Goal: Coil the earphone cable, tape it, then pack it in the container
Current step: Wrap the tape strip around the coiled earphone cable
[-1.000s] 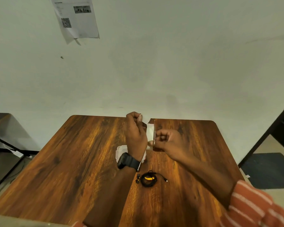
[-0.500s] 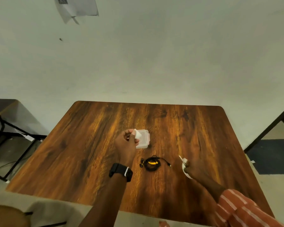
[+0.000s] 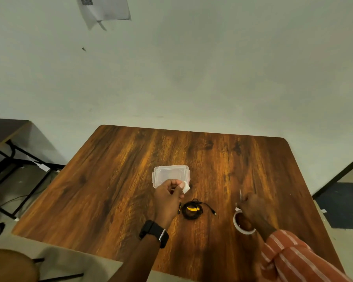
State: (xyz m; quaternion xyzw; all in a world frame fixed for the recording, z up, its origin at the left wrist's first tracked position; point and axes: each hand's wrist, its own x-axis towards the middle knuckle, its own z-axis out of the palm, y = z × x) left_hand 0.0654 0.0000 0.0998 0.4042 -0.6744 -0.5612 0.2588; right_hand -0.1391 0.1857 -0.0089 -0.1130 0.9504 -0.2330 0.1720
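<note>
A black earphone cable (image 3: 192, 209), coiled with a yellow band across it, lies on the wooden table (image 3: 114, 180); its plug end trails to the right. My left hand (image 3: 167, 198) hovers just left of the coil and pinches a small white piece of tape (image 3: 185, 187). My right hand (image 3: 251, 208) rests on the table to the right, holding the white tape roll (image 3: 237, 224) down; a thin blade-like tip sticks up from its fingers. A clear lidded plastic container (image 3: 170, 174) sits just beyond my left hand.
The table's far edge meets a pale wall with a paper sheet (image 3: 105, 9) stuck on it. A dark second table (image 3: 2, 131) with a black frame stands at the left. A round stool (image 3: 6, 265) shows at the bottom left.
Both hands came down from in front of the camera, where they pulled tape off the roll. The left now holds the torn piece near the coil; the right set the roll on the table.
</note>
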